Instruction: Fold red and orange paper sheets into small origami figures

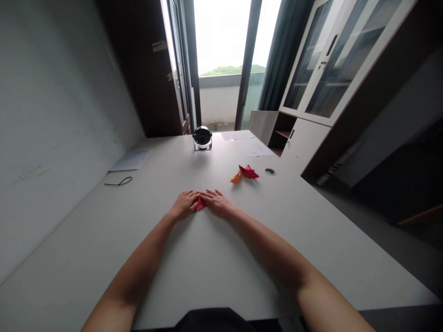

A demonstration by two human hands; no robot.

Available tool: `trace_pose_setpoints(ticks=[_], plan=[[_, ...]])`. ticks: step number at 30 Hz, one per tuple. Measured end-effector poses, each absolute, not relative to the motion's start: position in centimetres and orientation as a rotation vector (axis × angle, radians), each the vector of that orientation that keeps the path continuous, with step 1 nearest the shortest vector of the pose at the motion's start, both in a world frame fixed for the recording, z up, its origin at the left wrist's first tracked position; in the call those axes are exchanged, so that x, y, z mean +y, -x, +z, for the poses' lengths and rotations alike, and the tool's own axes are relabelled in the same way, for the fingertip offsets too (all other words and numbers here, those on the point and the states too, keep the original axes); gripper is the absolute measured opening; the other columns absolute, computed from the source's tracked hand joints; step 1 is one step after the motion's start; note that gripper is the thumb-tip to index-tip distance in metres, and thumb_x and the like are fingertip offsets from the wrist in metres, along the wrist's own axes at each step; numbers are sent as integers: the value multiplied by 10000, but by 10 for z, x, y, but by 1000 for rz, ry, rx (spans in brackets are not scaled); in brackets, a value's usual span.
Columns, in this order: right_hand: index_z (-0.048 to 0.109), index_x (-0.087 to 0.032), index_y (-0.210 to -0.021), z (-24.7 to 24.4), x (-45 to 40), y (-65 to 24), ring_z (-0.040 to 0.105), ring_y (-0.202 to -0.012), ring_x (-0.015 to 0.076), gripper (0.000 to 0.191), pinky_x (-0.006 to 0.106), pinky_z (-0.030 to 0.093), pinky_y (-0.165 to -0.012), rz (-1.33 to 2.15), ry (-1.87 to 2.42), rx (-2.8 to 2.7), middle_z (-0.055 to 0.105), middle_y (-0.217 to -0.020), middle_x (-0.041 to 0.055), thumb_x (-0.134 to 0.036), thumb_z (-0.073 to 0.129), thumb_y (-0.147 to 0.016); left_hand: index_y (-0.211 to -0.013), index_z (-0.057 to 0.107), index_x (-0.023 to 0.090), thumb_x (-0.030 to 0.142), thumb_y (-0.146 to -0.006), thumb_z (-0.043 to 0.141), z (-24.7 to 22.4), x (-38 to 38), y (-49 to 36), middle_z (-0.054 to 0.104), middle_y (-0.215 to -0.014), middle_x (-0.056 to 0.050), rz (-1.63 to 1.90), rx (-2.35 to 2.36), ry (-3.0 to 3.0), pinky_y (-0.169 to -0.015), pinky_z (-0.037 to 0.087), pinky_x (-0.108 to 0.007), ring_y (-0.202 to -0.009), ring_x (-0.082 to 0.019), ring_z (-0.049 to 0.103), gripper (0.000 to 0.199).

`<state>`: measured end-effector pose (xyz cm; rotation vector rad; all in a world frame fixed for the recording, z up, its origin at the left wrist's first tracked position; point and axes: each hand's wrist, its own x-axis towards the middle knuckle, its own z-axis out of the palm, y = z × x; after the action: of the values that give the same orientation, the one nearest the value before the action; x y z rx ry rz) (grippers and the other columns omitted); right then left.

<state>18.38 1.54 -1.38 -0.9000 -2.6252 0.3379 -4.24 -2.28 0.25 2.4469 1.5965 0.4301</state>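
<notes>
A piece of folded red paper (200, 203) lies on the white table, mostly covered by my two hands. From the left, my left hand (185, 204) rests on it palm down, fingers stretched out. On the other side my right hand (216, 203) lies flat too, its fingertips on the paper's right part. Only the middle and lower point of the paper show between the hands. Beyond my right hand stand a red folded paper boat (248, 172) and a smaller orange folded paper piece (236, 178), touching or nearly touching each other.
A small round black fan-like device (202, 137) on a metal stand is at the table's back. A black cable loop (121, 181) and paper sheets (129, 160) lie at left. More sheets (258, 148) are at back right, near a round cable hole (270, 171).
</notes>
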Motion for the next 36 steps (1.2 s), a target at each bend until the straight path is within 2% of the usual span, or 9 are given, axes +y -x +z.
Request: trace_pose_setpoints(ticks=[4, 10, 13, 21, 28, 32, 36], plan=[[430, -362, -1478, -15, 18, -183, 351, -1437, 243, 508, 514, 225, -1190, 347, 925, -2619, 449, -1510, -1, -253, 465, -984, -1430, 501, 289, 323, -928, 473, -1, -23, 44, 438, -1534, -32, 438, 1559, -2456, -1186, 236, -453, -1438, -264, 331, 504], [564, -334, -1368, -15, 21, -186, 404, -1403, 232, 389, 486, 260, -1173, 321, 990, -2535, 547, -1429, 10, -269, 442, -1004, -1474, 439, 341, 367, -947, 448, -6, -21, 41, 411, -1552, -13, 423, 1605, -2430, -1183, 181, -545, -1452, -320, 299, 528], [602, -331, -1312, -15, 20, -186, 370, -1424, 234, 341, 479, 265, -1169, 289, 983, -2519, 565, -1408, 7, -287, 462, -1003, -1465, 451, 344, 381, -944, 452, -7, -19, 42, 424, -1545, -19, 421, 1655, -2420, -1177, 158, -570, -1448, -334, 297, 522], [551, -299, -1373, -12, 15, -185, 338, -1437, 262, 393, 502, 240, -1173, 274, 1072, -2525, 517, -1457, 27, -304, 484, -986, -1419, 515, 290, 398, -946, 454, -9, -11, 58, 475, -1508, -54, 447, 1812, -2358, -1164, 162, -574, -1456, -342, 256, 488], [665, -276, -1188, -6, 16, -188, 399, -1401, 238, 270, 477, 238, -1171, 158, 1094, -2469, 631, -1324, 29, -263, 502, -974, -1440, 482, 312, 422, -973, 401, -7, -16, 56, 425, -1543, -35, 385, 1918, -2372, -1157, 177, -588, -1473, -341, 201, 487], [692, -268, -1128, -5, 17, -190, 444, -1371, 226, 247, 442, 261, -1162, 132, 1085, -2467, 666, -1268, 23, -253, 498, -975, -1437, 479, 345, 439, -984, 384, -8, -15, 57, 403, -1555, -33, 346, 1992, -2338, -1151, 203, -586, -1463, -334, 233, 472], [681, -280, -1162, -5, 17, -192, 468, -1350, 226, 264, 419, 306, -1136, 131, 1072, -2471, 654, -1290, 10, -251, 505, -967, -1442, 478, 314, 385, -996, 373, -13, -13, 59, 406, -1553, -47, 432, 1950, -2349, -1153, 255, -528, -1439, -293, 311, 464]])
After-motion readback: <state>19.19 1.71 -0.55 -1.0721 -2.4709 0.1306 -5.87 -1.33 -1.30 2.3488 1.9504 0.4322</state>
